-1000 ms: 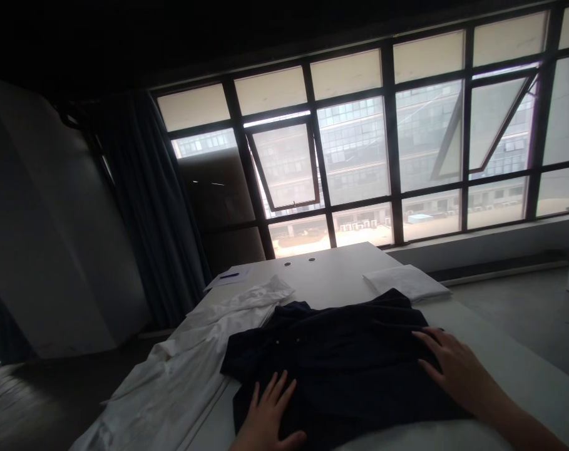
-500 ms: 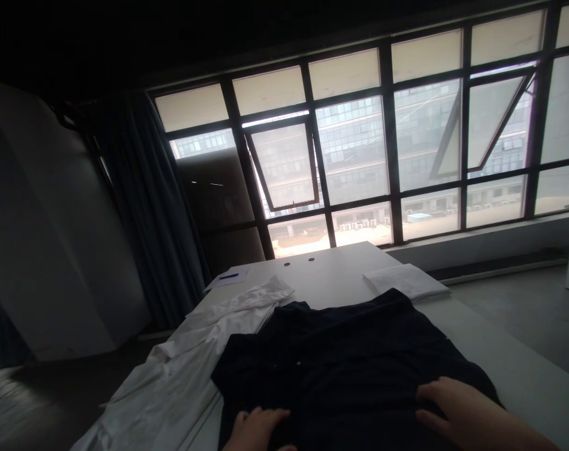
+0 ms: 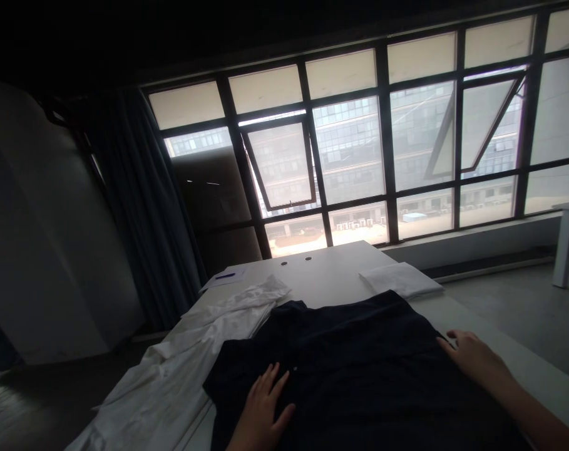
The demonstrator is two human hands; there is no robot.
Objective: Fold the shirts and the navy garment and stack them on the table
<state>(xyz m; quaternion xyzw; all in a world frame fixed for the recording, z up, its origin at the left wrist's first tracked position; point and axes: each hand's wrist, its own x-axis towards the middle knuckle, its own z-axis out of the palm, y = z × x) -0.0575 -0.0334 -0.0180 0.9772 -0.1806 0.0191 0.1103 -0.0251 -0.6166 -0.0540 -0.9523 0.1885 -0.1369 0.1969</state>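
Observation:
A dark navy shirt (image 3: 354,357) with small pale buttons lies spread on the white table (image 3: 331,269). My left hand (image 3: 263,407) rests flat on the shirt's near left part, fingers stretched out and apart. My right hand (image 3: 474,357) lies at the shirt's right edge, palm down, fingers extended toward the cloth. Neither hand holds anything.
A crumpled white garment (image 3: 190,357) hangs over the table's left side. A folded white cloth (image 3: 399,279) sits at the far right of the table, and a paper with a blue pen (image 3: 225,275) at the far left. A window wall, dark curtain and bare floor lie beyond.
Both hands moved forward from the near edge. The left hand went from curled to flat, the right slid to the shirt's right edge. The shirt lies wider and smoother.

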